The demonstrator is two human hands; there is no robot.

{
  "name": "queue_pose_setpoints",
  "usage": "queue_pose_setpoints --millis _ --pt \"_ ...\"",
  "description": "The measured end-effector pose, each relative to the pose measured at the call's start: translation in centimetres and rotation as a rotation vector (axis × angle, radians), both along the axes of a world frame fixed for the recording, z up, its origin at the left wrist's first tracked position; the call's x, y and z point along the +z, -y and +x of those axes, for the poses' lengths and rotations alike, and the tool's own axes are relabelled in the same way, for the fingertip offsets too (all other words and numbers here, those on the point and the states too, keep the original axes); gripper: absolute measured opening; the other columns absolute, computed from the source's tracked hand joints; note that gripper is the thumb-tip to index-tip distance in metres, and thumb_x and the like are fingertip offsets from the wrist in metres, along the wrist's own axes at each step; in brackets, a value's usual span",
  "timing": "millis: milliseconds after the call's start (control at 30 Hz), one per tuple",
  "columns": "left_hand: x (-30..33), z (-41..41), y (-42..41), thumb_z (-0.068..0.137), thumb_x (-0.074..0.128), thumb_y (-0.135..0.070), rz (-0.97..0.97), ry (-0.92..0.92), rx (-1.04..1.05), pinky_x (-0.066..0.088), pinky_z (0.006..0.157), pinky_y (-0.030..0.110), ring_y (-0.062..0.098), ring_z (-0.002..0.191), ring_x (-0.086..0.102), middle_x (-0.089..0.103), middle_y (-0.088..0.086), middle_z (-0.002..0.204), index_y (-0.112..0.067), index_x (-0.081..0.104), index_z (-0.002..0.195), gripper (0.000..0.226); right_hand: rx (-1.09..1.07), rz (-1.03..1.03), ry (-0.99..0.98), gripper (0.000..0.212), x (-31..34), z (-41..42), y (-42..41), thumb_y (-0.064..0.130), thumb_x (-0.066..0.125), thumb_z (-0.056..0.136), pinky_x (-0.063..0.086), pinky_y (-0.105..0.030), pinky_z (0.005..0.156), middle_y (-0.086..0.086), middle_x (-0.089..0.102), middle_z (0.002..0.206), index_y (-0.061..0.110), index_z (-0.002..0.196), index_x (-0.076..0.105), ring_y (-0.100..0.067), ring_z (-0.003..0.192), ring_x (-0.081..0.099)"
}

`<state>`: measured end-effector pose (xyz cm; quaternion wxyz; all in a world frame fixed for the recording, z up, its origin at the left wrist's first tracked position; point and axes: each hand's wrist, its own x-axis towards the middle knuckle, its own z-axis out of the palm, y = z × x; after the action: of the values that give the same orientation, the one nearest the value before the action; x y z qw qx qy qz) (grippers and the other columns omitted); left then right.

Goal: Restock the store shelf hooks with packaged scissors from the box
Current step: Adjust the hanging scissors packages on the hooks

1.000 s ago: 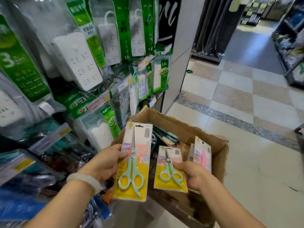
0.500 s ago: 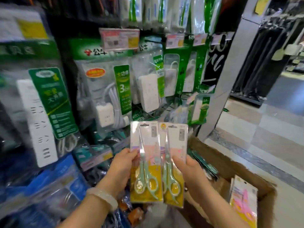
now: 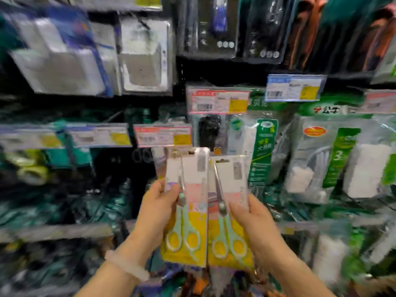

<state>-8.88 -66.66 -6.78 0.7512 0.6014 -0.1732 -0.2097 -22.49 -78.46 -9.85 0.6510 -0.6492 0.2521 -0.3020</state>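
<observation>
While side by side: two scissor packs (image 3: 185,207), one gripped in each hand's fingers (image 3: 169,189).

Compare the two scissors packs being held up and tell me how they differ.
The left pack sits higher than the right pack. The left hand grips the left pack's left edge; the right hand grips the right pack's right edge. Both hold mint-handled scissors on yellow-bottomed cards.
</observation>
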Motion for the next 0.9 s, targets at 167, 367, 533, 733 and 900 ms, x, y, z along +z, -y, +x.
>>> queue_pose_setpoints --millis 167,367,533,733,900 --pt "0.5 2.9 -5.2 0.086 0.059 -0.006 0.014 0.078 0.148 0.046 0.066 0.032 0.021 0.065 0.056 0.063 0.011 0.069 -0.010 0.058 0.075 0.012 0.034 -0.068 0.035 0.018 1.4 6.1 -3.5 0.031 0.062 0.087 0.051 -0.041 0.079 -0.017 0.071 0.090 0.014 0.084 0.066 -0.022 0.083 0.062" --pt "1.3 3.9 -7.3 0.082 0.066 -0.007 -0.029 0.136 0.202 0.049 0.067 0.036 0.021 0.067 0.062 0.066 0.011 0.075 -0.005 0.057 0.083 0.009 0.036 -0.217 0.107 0.013 3.5 9.0 -5.1 0.023 0.054 0.092 0.049 -0.031 0.072 -0.002 0.069 0.084 0.022 0.083 0.063 -0.011 0.077 0.060" --pt "1.3 4.9 -7.5 0.083 0.067 -0.011 -0.018 0.131 0.183 0.054 0.073 0.041 0.027 0.080 0.067 0.069 0.014 0.087 -0.009 0.057 0.086 0.011 0.023 -0.109 0.130 0.015 4.4 10.7 -4.6 0.024 0.053 0.093 0.052 -0.041 0.083 -0.001 0.069 0.087 0.025 0.083 0.064 -0.018 0.085 0.063" --pt "0.7 5.5 -7.5 0.084 0.066 -0.010 0.010 0.141 0.191 0.053 0.066 0.035 0.023 0.075 0.066 0.068 0.008 0.081 -0.011 0.056 0.082 0.010 -0.012 -0.024 0.137 0.013 3.9 11.7 -4.8 0.025 0.054 0.093 0.052 -0.048 0.090 -0.009 0.071 0.098 0.025 0.089 0.066 -0.031 0.099 0.065" --pt "0.5 5.7 -8.0 0.085 0.066 -0.011 0.021 0.130 0.158 0.056 0.072 0.041 0.023 0.076 0.068 0.070 0.011 0.085 -0.009 0.057 0.086 0.008 -0.028 0.055 0.221 0.015 3.5 11.8 -4.9 0.021 0.052 0.094 0.056 -0.035 0.074 -0.003 0.071 0.084 0.020 0.088 0.066 -0.019 0.081 0.067"
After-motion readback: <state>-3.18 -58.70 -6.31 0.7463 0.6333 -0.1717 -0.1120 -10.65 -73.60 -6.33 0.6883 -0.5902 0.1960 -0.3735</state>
